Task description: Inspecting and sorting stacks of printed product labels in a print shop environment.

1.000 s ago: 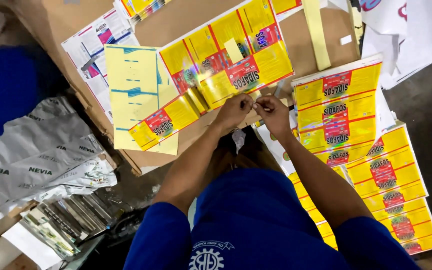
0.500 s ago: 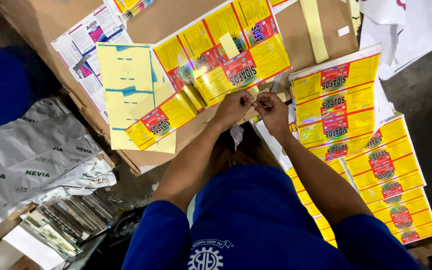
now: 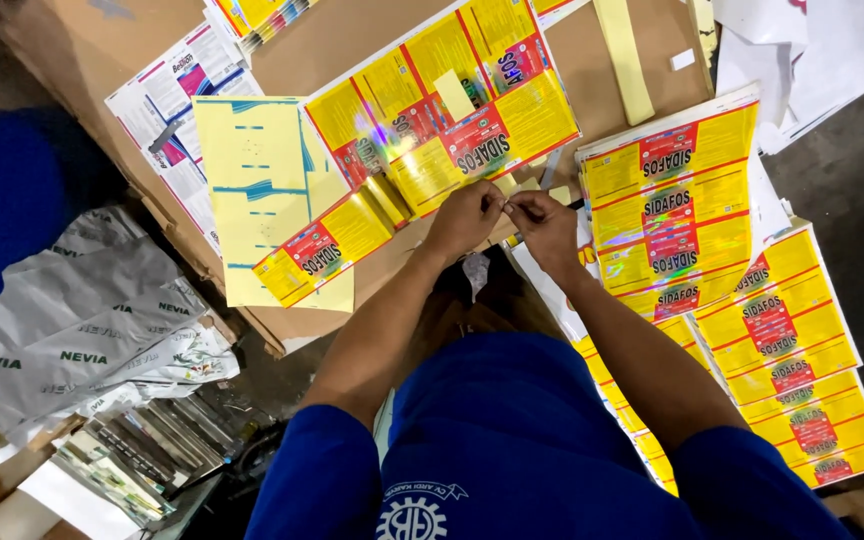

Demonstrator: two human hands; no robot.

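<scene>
My left hand [image 3: 465,218] and my right hand [image 3: 544,224] meet fingertip to fingertip over a brown cardboard surface [image 3: 352,40]. Together they pinch the lower edge of a glossy sheet of yellow-and-red labels [image 3: 452,100] that lies in front of me. What exactly sits between the fingertips is too small to tell. A strip of the same labels [image 3: 327,245] runs down to the left of my left hand, over a pale yellow backing sheet [image 3: 252,170]. Both forearms reach out from blue sleeves.
Stacks of yellow-and-red label sheets [image 3: 677,210] fan out to the right, down to the lower right [image 3: 802,390]. Crumpled silver foil sheets [image 3: 62,320] lie at left, with a pile of shiny printed strips [image 3: 142,450] below. White sheets [image 3: 832,50] lie top right.
Both hands have stayed together at the label sheet's edge with only small finger movements. The view has shifted slightly.
</scene>
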